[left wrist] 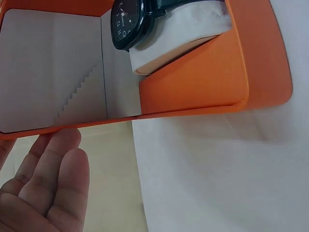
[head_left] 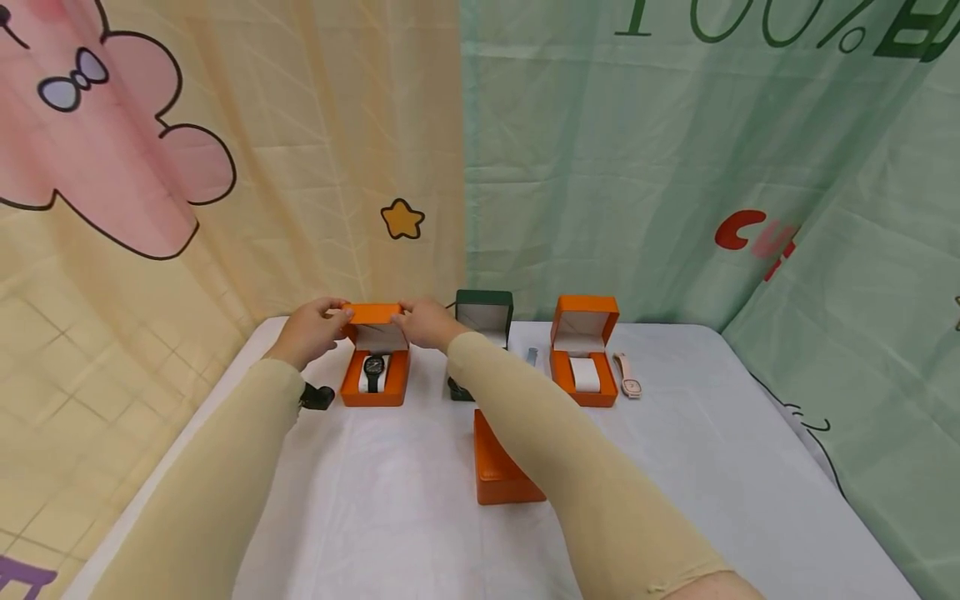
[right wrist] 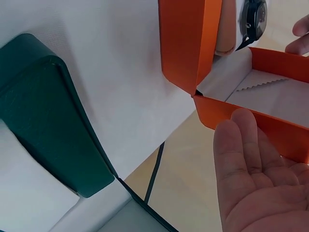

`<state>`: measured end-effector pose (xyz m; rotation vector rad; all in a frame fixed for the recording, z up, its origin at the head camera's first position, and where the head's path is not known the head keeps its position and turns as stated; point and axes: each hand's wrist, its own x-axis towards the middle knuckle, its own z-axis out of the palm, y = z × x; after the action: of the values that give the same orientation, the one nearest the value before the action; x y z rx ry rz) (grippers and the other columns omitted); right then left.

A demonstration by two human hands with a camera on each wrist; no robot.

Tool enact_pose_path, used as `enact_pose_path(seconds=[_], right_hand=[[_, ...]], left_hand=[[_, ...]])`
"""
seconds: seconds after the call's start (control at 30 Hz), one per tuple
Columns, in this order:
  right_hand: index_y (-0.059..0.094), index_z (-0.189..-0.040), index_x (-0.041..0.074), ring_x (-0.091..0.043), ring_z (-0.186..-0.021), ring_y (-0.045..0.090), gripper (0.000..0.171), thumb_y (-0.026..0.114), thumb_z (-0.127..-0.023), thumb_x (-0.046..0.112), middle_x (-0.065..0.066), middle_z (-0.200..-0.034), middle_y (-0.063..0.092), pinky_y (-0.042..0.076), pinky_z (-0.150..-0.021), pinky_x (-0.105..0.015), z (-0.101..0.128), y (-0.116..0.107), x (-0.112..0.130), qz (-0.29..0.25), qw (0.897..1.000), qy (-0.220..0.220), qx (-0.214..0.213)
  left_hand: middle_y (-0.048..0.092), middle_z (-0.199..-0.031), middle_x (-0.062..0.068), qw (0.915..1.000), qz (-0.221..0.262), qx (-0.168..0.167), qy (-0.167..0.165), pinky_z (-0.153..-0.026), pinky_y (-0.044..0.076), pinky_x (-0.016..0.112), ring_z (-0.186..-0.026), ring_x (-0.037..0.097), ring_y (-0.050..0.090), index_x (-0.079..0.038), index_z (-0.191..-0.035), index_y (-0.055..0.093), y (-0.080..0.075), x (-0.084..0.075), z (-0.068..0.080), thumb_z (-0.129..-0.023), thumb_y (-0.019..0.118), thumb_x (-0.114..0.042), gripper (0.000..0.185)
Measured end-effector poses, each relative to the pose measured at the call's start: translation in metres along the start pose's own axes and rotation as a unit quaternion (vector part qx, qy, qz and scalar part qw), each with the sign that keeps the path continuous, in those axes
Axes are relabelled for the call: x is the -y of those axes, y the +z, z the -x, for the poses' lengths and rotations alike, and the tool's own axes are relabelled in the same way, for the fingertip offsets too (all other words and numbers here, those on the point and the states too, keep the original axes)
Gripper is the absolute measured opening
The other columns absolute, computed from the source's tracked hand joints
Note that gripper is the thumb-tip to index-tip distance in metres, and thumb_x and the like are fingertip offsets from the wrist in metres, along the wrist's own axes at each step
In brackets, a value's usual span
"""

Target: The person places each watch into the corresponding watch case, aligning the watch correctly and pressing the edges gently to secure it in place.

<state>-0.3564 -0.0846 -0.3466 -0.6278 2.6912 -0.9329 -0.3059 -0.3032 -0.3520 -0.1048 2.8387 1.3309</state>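
An orange watch box (head_left: 375,397) stands with its lid raised at the left of the table, and a black watch (head_left: 374,367) is wrapped round its white cushion. My left hand (head_left: 309,332) holds the left edge of the lid (left wrist: 50,67), its thumb and fingers at the upper corner. On the opposite edge my right hand (head_left: 429,323) grips the lid, several fingers lying along its outer side. The thumbs are out of sight in the wrist views.
Right of it is a raised-lid green box (head_left: 484,298), partly behind my right arm. Farther right, an orange box (head_left: 585,302) holds a white cushion, with a pink watch (head_left: 628,379) beside it. A closed orange box (head_left: 502,475) lies nearer, partly under my right sleeve. Curtains hang behind.
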Motion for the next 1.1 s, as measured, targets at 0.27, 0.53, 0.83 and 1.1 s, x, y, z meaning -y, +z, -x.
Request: enact_pose_path(seconds=[0.27,0.53,0.83,1.1], right_hand=[[0.037,-0.164,0.02,-0.018,-0.075,0.064,0.06,0.054,-0.11,0.04,-0.005,-0.101,0.072,0.053,-0.069,-0.025,0.001,-0.004,-0.001,-0.038,0.998,0.016,0.037],[0.035,-0.166,0.028,-0.014,-0.064,0.05,0.062,0.059,-0.109,0.035,0.0,-0.073,0.056,0.046,-0.063,-0.025,0.005,-0.003,-0.001,-0.057,0.997,0.01,0.042],[0.048,-0.159,0.023,-0.023,-0.126,0.056,0.053,0.058,-0.109,0.036,-0.006,-0.158,0.055,0.047,-0.119,-0.045,0.007,-0.002,-0.002,-0.013,0.999,-0.015,0.042],[0.052,-0.157,0.024,-0.022,-0.122,0.059,0.051,0.056,-0.109,0.04,-0.005,-0.152,0.06,0.049,-0.116,-0.043,0.007,0.001,-0.003,0.007,0.999,-0.017,0.041]], left_hand=[[0.056,-0.15,0.027,0.9994,0.02,0.029,-0.001,-0.109,0.055,0.052,-0.131,0.044,0.061,-0.007,-0.153,0.046,-0.005,0.005,0.002,-0.111,0.049,-0.044,0.056],[0.055,-0.149,0.03,0.9983,0.026,0.053,0.0,-0.109,0.055,0.053,-0.132,0.047,0.06,-0.004,-0.153,0.047,-0.008,0.002,0.005,-0.112,0.051,-0.035,0.051],[0.053,-0.151,0.03,0.9973,0.028,0.067,-0.005,-0.109,0.055,0.051,-0.131,0.043,0.062,-0.004,-0.154,0.046,-0.011,0.003,0.009,-0.111,0.053,-0.032,0.052],[0.055,-0.15,0.03,0.9962,0.022,0.084,0.001,-0.109,0.054,0.051,-0.132,0.043,0.062,-0.003,-0.157,0.044,-0.013,0.006,0.011,-0.111,0.054,-0.032,0.056]])
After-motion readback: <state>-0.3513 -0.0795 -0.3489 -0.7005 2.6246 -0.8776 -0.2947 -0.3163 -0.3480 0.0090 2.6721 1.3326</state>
